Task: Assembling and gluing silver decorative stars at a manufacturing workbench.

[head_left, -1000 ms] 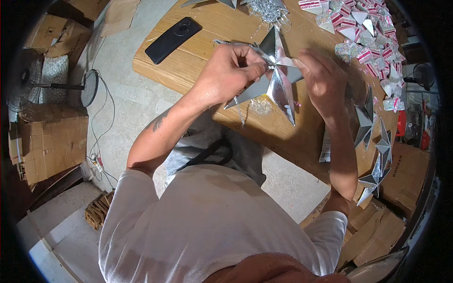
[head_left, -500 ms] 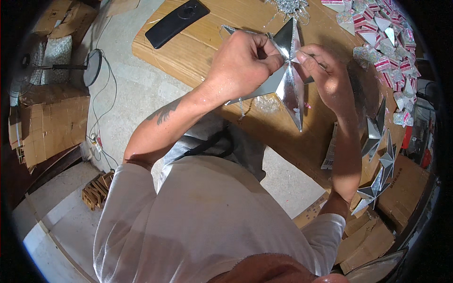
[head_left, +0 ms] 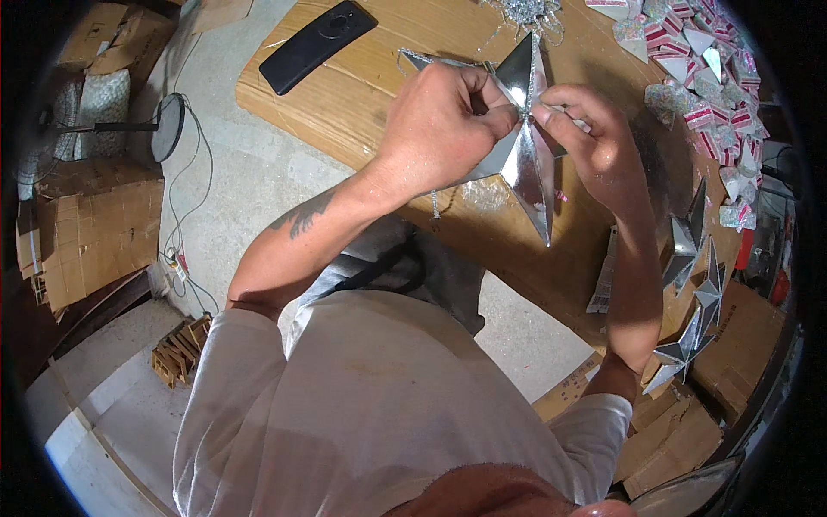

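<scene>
The left hand (head_left: 441, 129) and right hand (head_left: 593, 142) both pinch the shiny star (head_left: 527, 168) near its middle. A phone (head_left: 306, 56) lies left of the star.

Beyond the left edge of the brown bench (head_left: 379, 77) we see pale floor (head_left: 245, 159), a fan (head_left: 112, 127) and cardboard boxes (head_left: 108, 237); past its right edge, more boxes (head_left: 743, 336).

The head camera looks from above the near side of the worktop (head_left: 431, 26), facing steeply down. It is quite near: the wearer's shirt (head_left: 370, 388) fills the space before the worktop, and the wide lens reaches also the floor (head_left: 245, 185) at the worktop's left.
</scene>
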Available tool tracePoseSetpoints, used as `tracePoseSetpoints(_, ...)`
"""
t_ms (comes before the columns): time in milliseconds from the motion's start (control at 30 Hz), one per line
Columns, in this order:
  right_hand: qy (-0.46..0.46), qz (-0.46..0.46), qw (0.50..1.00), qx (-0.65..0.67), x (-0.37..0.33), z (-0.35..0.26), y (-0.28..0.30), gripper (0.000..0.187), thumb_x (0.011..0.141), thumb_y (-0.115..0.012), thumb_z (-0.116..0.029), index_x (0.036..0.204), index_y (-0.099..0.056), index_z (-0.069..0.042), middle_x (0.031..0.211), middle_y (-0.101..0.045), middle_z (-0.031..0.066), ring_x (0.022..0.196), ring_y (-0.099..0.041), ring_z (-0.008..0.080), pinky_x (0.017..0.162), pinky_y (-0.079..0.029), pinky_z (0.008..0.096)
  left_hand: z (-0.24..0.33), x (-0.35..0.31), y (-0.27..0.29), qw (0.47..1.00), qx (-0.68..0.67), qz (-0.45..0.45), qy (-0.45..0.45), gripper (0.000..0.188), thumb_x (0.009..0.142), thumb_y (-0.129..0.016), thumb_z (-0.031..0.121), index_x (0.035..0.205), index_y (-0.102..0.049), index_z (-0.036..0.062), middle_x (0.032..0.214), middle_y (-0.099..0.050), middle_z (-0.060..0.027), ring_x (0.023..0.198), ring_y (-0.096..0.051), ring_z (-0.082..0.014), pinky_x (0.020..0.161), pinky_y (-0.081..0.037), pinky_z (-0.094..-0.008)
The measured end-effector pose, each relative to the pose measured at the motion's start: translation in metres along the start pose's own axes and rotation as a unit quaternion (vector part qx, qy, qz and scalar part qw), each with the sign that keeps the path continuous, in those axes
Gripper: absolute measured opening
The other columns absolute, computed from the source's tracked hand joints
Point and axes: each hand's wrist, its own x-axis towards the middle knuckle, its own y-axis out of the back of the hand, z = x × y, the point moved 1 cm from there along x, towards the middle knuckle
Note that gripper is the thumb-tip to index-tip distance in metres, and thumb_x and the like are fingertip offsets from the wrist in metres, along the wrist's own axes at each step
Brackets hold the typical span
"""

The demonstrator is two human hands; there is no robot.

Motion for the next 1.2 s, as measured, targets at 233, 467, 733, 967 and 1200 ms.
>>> tracePoseSetpoints(233,0.009,0.028,1.0,0.005,-0.0015,0.0013,-0.002,0.017,0.094,-0.074,-0.014,0.107,-0.071,-0.003,0.099,-0.072,0.0084,0.083,-0.066,0.0219,0.077,-0.053,0.0344,0.0009,0.0012,-0.0009,1.0,0.011,0.0,0.0,0.014,0.083,-0.075,0.017,0.082,-0.076,0.0028,0.07,-0.072,-0.0134,0.067,-0.072,-0.0244,0.07,-0.056,-0.0378)
tracePoseSetpoints(467,0.017,0.015,1.0,0.012,0.001,0.0017,-0.0018,0.019,0.092,-0.074,-0.013,0.107,-0.071,-0.003,0.1,-0.072,0.0093,0.084,-0.067,0.0225,0.078,-0.053,0.0349,-0.0003,0.001,-0.0012,1.0,0.007,0.003,-0.002,0.015,0.083,-0.076,0.017,0.081,-0.076,0.0027,0.07,-0.071,-0.0136,0.066,-0.072,-0.0253,0.069,-0.056,-0.0382)
tracePoseSetpoints(733,-0.001,0.02,1.0,-0.011,0.0007,0.0034,-0.0011,0.022,0.091,-0.075,-0.012,0.111,-0.069,-0.003,0.102,-0.072,0.0097,0.087,-0.068,0.0209,0.08,-0.054,0.0341,0.0041,0.0018,-0.0027,0.999,0.035,0.017,-0.016,0.014,0.081,-0.076,0.016,0.079,-0.076,0.0024,0.068,-0.07,-0.0139,0.064,-0.071,-0.0271,0.067,-0.055,-0.039)
tracePoseSetpoints(967,0.026,0.029,0.998,-0.042,0.0023,-0.0001,-0.0008,0.022,0.091,-0.075,-0.011,0.111,-0.069,-0.004,0.103,-0.071,0.0093,0.086,-0.066,0.0197,0.078,-0.054,0.0341,0.0034,0.0015,-0.0024,0.999,0.026,0.022,-0.033,0.012,0.081,-0.075,0.014,0.079,-0.075,0.0025,0.068,-0.069,-0.0145,0.064,-0.071,-0.028,0.065,-0.054,-0.0388)
tracePoseSetpoints(1200,-0.013,0.022,1.0,-0.01,0.0034,0.0008,-0.0027,0.021,0.091,-0.076,-0.011,0.11,-0.069,-0.004,0.101,-0.071,0.0096,0.086,-0.067,0.0202,0.078,-0.055,0.0337,0.0054,-0.0004,-0.0013,0.997,0.061,-0.002,-0.04,0.01,0.089,-0.073,0.008,0.085,-0.073,-0.0015,0.073,-0.071,-0.004,0.068,-0.062,-0.007,0.065,-0.052,-0.0273)
